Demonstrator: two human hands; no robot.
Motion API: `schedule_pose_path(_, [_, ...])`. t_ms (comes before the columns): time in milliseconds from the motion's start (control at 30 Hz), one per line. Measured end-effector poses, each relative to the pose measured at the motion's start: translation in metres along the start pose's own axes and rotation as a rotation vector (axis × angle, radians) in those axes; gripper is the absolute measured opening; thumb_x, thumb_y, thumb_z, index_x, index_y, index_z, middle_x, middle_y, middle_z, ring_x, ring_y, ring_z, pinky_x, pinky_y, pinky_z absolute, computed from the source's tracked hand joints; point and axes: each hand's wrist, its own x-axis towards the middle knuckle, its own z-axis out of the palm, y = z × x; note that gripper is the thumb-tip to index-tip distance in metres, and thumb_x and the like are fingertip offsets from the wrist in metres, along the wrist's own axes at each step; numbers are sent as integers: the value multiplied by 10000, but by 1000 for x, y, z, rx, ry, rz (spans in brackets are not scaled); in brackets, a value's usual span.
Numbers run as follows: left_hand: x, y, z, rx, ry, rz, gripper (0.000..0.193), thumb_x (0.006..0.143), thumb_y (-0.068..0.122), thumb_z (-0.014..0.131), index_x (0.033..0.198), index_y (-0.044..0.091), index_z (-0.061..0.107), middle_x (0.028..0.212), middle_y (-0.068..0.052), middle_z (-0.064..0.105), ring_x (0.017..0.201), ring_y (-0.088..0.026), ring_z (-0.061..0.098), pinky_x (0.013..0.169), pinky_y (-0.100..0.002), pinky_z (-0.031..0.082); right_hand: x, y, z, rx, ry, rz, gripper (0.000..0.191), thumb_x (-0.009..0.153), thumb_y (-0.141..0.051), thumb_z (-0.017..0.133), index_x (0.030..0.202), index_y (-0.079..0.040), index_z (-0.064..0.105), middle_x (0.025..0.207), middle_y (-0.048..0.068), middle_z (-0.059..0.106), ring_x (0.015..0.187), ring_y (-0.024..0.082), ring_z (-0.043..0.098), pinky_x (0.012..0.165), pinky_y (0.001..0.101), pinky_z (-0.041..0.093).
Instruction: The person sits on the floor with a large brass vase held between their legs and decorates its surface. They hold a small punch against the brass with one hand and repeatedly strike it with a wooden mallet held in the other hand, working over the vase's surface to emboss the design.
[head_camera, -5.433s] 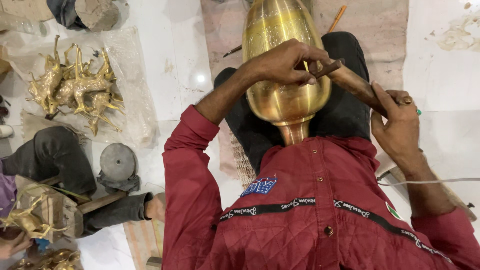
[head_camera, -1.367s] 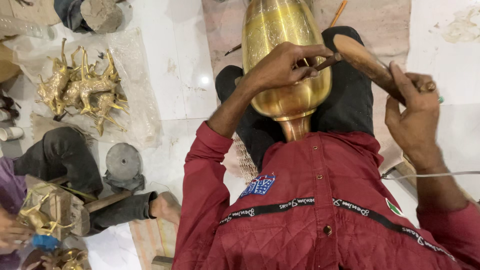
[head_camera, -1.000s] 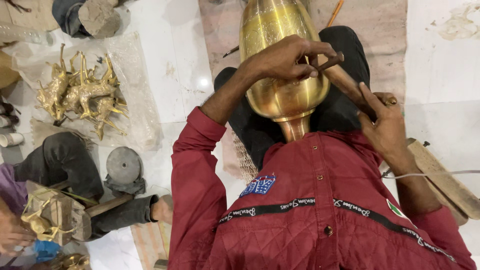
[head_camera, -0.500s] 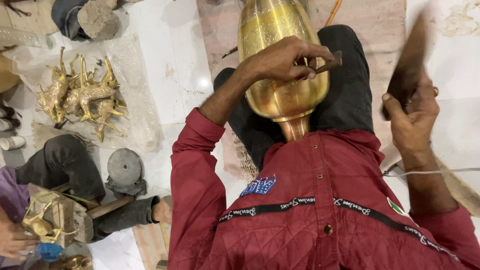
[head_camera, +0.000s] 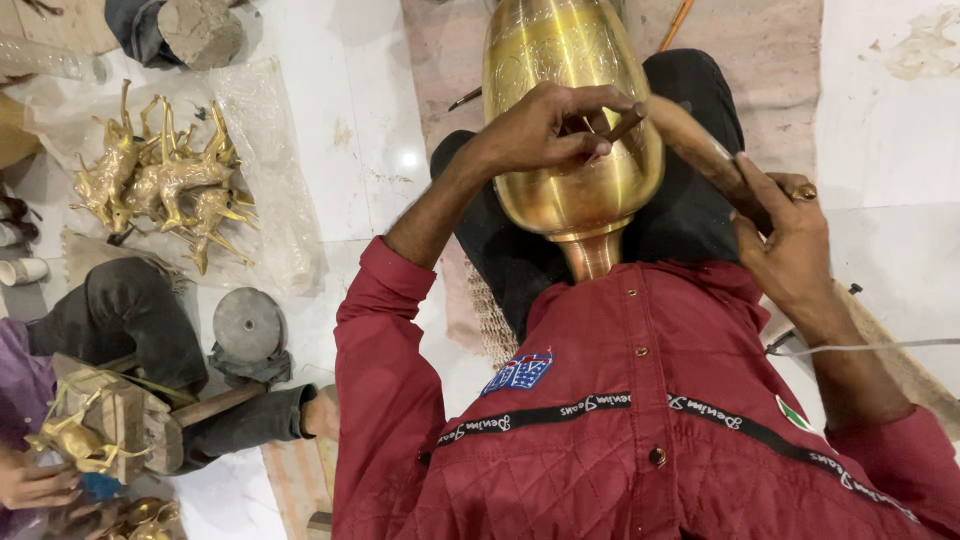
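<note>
A large polished brass vase (head_camera: 560, 160) rests across my lap, its narrow neck pointing at my red jacket. My left hand (head_camera: 545, 125) lies on the vase's belly and pinches a thin dark chisel (head_camera: 625, 125) against the metal. My right hand (head_camera: 790, 235), with a ring on one finger, grips a wooden mallet (head_camera: 695, 150) whose head meets the chisel's end.
Several brass deer figures (head_camera: 160, 185) lie on a plastic sheet at the left. A seated person (head_camera: 110, 330) at lower left holds another brass figure on a wooden block (head_camera: 110, 435). A round grey weight (head_camera: 247, 325) sits on the white floor. A white cable (head_camera: 870, 348) crosses my right forearm.
My right hand swung the mallet up and away half a second ago, then brought it back down onto the chisel. My left hand stayed on the vase.
</note>
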Motion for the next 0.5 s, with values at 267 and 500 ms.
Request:
schedule_pose_path(267, [-2, 2, -10, 98, 21, 58, 485, 942, 111, 762, 1407, 148, 631, 941, -70, 803, 807, -164, 795, 766, -346, 630, 21, -7, -6, -252, -45, -116, 631, 882, 41, 691, 1497, -96, 641, 1225, 209, 675, 1107, 369, 611, 973, 463, 509])
schedule_pose_path(500, [2, 5, -11, 90, 8, -8, 449, 936, 108, 754, 1370, 142, 644, 912, -67, 805, 770, -164, 792, 727, -337, 621, 36, -12, -25, 52, 86, -98, 600, 982, -20, 724, 1558, -80, 563, 1233, 164, 643, 1103, 259, 587, 988, 390, 500])
